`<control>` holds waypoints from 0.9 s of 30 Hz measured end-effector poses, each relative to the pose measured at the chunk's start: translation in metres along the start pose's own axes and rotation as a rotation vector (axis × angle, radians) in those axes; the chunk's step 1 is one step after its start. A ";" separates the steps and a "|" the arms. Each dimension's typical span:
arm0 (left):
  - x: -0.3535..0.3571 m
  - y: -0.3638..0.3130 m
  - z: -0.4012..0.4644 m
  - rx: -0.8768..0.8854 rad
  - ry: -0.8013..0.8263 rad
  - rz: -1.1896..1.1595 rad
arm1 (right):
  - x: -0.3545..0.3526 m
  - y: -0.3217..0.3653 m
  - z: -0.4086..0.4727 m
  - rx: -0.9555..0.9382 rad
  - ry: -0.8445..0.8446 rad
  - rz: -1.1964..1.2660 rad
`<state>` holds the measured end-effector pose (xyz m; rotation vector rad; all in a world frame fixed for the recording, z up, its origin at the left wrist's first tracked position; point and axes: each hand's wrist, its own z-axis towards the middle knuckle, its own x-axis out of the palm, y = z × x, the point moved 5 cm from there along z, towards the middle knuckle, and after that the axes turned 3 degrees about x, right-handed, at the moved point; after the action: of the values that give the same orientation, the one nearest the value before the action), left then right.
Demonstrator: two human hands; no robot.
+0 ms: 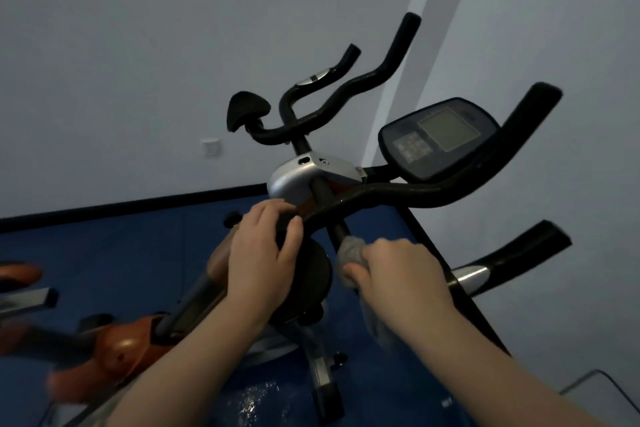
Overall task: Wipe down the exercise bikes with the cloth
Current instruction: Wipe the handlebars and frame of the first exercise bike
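A person's 2 bare arms reach toward a black bike [408,196]. The left hand [265,253] curls its fingers around the end of the handlebar [450,192]. The right hand [398,274] grasps a bunched grey cloth [351,250] — pressed against the bike's stem, just below the bar. A second bike [311,121] stands behind — near the wall.

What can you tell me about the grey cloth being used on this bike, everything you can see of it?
The cloth is grey, soft-looking fabric, bunched into a wad. The right hand grips it, thumb pinching its lower edge, and presses the wad against the black upright post below the handlebar. A loose tail of the cloth hangs under the wrist, blurred. The left hand does not touch it; it rests on the handlebar's left end. Whether the cloth is wet cannot be told.
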<state>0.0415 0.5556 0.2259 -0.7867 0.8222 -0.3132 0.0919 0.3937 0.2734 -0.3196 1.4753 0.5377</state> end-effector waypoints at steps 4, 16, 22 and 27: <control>0.000 0.001 0.000 -0.004 -0.001 0.004 | 0.002 0.006 0.035 0.061 0.003 0.163; 0.002 0.007 -0.002 -0.104 0.070 -0.152 | -0.045 0.002 0.031 -0.348 -0.349 0.350; 0.003 0.021 -0.006 -0.347 0.096 -0.365 | -0.007 0.054 0.073 -0.703 -0.020 0.029; 0.007 0.024 -0.005 -0.333 0.158 -0.451 | -0.021 0.034 0.084 -0.780 0.093 -0.007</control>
<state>0.0412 0.5656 0.2019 -1.2753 0.8505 -0.6564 0.1449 0.4626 0.3055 -0.9665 1.2981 1.0963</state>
